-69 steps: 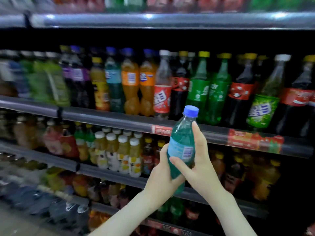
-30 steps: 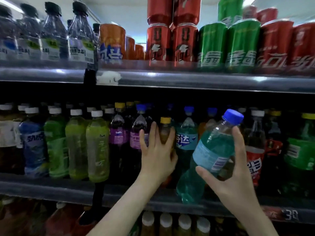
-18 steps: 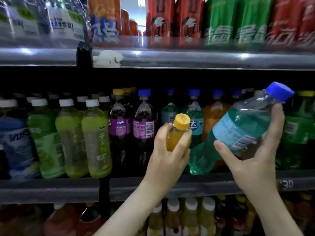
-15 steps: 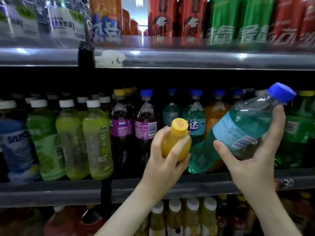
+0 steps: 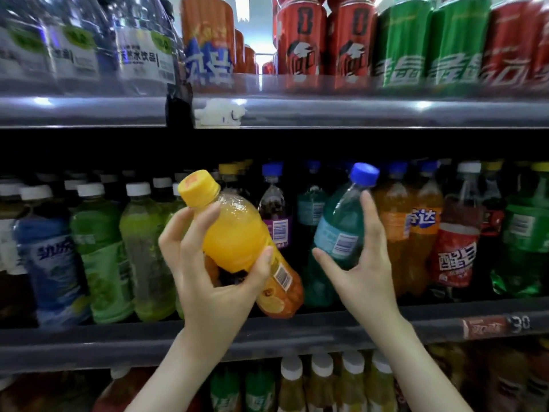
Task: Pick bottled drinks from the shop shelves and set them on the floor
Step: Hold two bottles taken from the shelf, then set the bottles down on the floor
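Both hands are full: the left hand (image 5: 214,281) grips the orange bottle (image 5: 237,239), cap tilted up-left, and the right hand (image 5: 362,275) grips the teal bottle (image 5: 338,227), cap up-right, both at the shelf (image 5: 89,343) front edge, with the floor below, unseen.

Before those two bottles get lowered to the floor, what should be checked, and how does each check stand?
1. The left hand grips the orange bottle, thumb and fingers wrapped round it: ok.
2. The right hand holds the teal bottle between thumb and fingers: ok, though the hold looks lighter.
3. The yellow cap and the blue cap are both on: ok.
4. The orange bottle is out in front of the shelf rim: ok.
5. The teal bottle's base is clear of the bottles behind it: cannot tell.
6. There is a free spot on the floor: cannot tell, the floor is out of view.
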The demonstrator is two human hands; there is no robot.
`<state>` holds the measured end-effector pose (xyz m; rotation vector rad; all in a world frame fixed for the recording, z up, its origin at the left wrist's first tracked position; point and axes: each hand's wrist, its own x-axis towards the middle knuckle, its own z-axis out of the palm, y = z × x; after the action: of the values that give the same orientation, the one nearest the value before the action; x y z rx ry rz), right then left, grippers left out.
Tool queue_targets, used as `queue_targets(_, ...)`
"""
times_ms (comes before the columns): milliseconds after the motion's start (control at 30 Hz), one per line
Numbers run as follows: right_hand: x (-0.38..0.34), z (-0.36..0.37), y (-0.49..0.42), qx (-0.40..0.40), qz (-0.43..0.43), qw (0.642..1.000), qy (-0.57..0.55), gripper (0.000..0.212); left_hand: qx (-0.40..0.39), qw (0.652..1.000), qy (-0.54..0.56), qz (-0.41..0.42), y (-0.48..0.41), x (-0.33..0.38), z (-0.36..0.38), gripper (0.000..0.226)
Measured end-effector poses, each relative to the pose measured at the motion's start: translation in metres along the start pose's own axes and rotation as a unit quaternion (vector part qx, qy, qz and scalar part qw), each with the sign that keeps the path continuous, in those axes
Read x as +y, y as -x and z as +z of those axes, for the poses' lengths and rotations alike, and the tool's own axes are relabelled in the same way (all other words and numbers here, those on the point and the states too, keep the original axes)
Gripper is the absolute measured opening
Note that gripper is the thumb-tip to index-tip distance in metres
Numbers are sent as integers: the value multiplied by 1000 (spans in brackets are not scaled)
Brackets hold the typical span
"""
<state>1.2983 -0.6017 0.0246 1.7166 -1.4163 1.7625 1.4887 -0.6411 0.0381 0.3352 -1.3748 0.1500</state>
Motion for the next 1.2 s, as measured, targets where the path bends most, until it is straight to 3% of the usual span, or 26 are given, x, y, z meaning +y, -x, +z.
queue_targets(233,-7,29,-10,-65,-3,980,186,106,-17,998,-21,-51,1,-12,-21,61)
queue_targets(600,-10,29,16,-78,26,956,283,80,-78,988,9,-134,10,-11,-25,69)
queue_targets(667,-15,20,26,-90,41,966,238,78,-95,986,16,-137,16,-3,-22,68)
queue_targets(767,-28,-7,42,-124,83,988,43,71,-112,984,36,-134,27,16,-15,68)
queue_targets(833,-40,-29,55,-212,118,968,-66,72,-133,981,58,-132,37,36,-8,66)
queue_targets(933,-46,-60,74,-315,159,931,-91,84,-177,965,123,-148,52,75,8,68)
queue_targets(1200,-17,-180,119,-205,316,925,-54,58,-328,907,222,-140,114,184,81,72)
